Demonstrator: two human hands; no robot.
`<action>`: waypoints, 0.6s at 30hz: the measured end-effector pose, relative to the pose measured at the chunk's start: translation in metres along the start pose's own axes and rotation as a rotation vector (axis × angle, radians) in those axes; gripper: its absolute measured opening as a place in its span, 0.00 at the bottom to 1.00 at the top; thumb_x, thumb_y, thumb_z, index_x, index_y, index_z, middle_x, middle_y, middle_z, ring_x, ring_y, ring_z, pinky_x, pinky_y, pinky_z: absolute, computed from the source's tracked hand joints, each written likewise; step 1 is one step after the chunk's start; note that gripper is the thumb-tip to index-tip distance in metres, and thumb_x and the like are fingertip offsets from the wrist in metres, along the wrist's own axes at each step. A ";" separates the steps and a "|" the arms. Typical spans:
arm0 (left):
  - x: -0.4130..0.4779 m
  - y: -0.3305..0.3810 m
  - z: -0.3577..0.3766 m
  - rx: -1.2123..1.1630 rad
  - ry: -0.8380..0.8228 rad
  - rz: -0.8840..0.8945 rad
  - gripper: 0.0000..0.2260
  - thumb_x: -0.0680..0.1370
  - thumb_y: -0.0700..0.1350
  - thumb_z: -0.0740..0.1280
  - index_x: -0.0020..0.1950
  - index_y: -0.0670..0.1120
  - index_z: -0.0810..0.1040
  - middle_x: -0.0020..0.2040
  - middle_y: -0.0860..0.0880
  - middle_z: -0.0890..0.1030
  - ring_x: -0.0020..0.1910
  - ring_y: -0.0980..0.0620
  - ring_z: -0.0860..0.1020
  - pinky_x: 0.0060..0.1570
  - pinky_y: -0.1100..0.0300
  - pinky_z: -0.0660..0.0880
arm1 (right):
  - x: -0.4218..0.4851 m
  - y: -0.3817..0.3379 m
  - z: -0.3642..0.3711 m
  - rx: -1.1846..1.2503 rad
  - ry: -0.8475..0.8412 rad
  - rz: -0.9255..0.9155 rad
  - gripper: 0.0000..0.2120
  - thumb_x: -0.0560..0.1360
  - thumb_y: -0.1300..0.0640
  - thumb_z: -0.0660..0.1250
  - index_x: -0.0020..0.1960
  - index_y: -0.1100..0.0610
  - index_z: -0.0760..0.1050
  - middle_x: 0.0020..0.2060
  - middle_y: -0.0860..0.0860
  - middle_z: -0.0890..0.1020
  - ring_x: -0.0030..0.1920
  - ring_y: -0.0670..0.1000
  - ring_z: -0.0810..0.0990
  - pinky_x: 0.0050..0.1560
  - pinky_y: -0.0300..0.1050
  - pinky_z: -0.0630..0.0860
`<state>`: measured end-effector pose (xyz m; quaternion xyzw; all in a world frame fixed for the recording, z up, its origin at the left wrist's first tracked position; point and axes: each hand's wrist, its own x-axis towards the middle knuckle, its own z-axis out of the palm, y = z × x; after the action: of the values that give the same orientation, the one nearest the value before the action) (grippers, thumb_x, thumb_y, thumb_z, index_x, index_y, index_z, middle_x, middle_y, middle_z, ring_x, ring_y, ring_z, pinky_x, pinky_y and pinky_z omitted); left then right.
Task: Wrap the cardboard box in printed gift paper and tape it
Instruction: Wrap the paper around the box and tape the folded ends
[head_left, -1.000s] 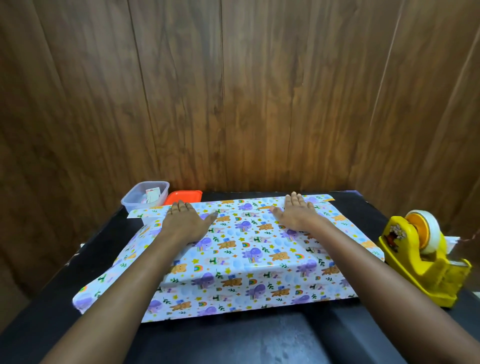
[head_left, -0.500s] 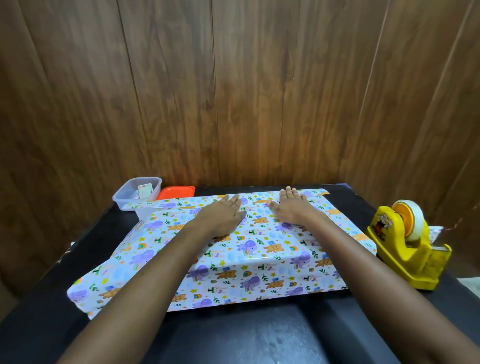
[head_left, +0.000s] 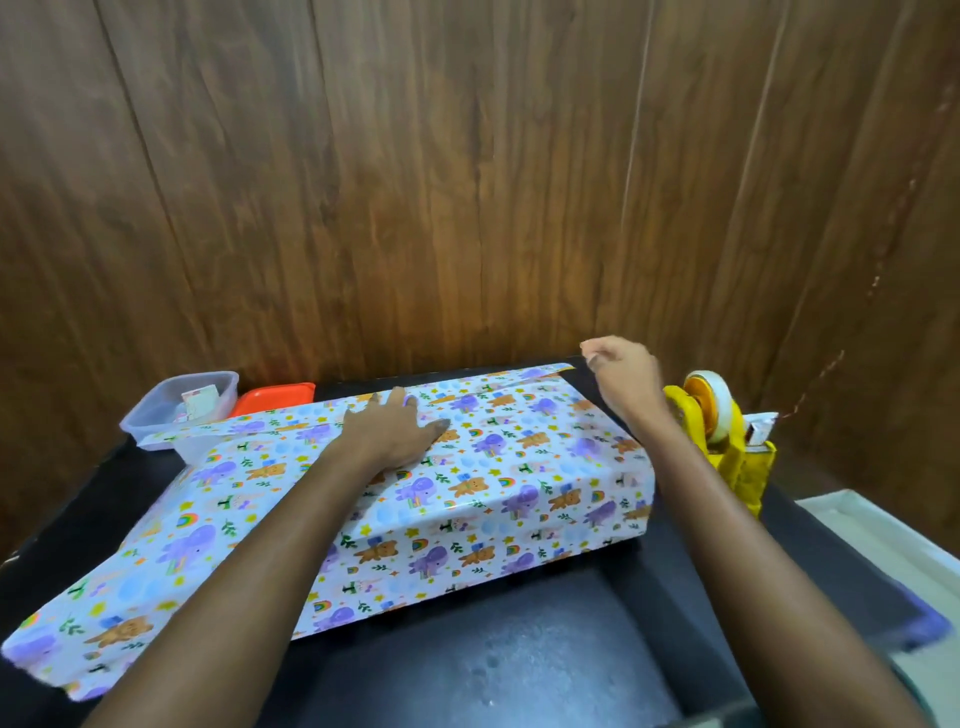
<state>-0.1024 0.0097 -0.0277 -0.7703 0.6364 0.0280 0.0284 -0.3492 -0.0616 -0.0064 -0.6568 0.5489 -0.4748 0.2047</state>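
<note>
The left hand (head_left: 392, 431) lies flat with straight, spread fingers, pressing the glossy white gift paper printed with purple elephants and brown bears (head_left: 493, 467). The paper drapes a box shape on the black desk (head_left: 519, 649), hiding the cardboard box. The right hand (head_left: 623, 374) hovers over the paper's far right corner with curled fingers; whether it pinches anything I cannot tell. Just right of it stands a yellow tape dispenser (head_left: 737, 467). Left of the left hand sit a clear plastic tub (head_left: 156, 415) and an orange plastic lid (head_left: 275, 397).
</note>
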 end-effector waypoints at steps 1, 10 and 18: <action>0.001 -0.003 0.001 0.004 0.004 -0.008 0.34 0.78 0.66 0.45 0.77 0.45 0.51 0.77 0.47 0.49 0.75 0.44 0.53 0.70 0.43 0.58 | 0.001 0.003 -0.014 -0.079 0.087 0.013 0.15 0.75 0.64 0.59 0.57 0.60 0.79 0.57 0.56 0.81 0.61 0.57 0.76 0.60 0.46 0.70; 0.000 -0.003 0.010 0.013 0.084 -0.013 0.32 0.79 0.64 0.45 0.76 0.46 0.54 0.77 0.46 0.53 0.75 0.45 0.54 0.69 0.41 0.59 | -0.007 0.074 -0.118 -0.120 -0.140 0.696 0.08 0.76 0.61 0.66 0.48 0.68 0.76 0.34 0.58 0.77 0.32 0.53 0.80 0.35 0.42 0.76; -0.005 -0.001 0.009 0.022 0.120 0.002 0.29 0.79 0.63 0.46 0.74 0.46 0.57 0.75 0.47 0.57 0.74 0.46 0.57 0.68 0.41 0.60 | -0.011 0.084 -0.133 0.225 -0.059 0.621 0.06 0.73 0.60 0.71 0.41 0.63 0.78 0.44 0.56 0.81 0.46 0.52 0.79 0.43 0.43 0.74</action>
<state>-0.1025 0.0156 -0.0366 -0.7697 0.6379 -0.0250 -0.0014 -0.5056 -0.0447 -0.0149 -0.4448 0.6608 -0.4281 0.4268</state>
